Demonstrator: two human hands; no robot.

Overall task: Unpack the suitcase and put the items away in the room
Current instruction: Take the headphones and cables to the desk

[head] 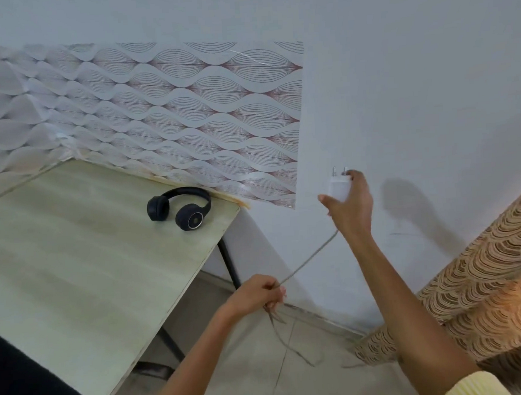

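A pale wood table (73, 254) stands in the corner, against the wall; black headphones (179, 208) lie on it near its far right corner; its dark legs (230, 266) rest on the tiled floor (249, 381).

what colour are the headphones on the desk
Black, with a silver ring on one earcup; the headphones show only in the head view.
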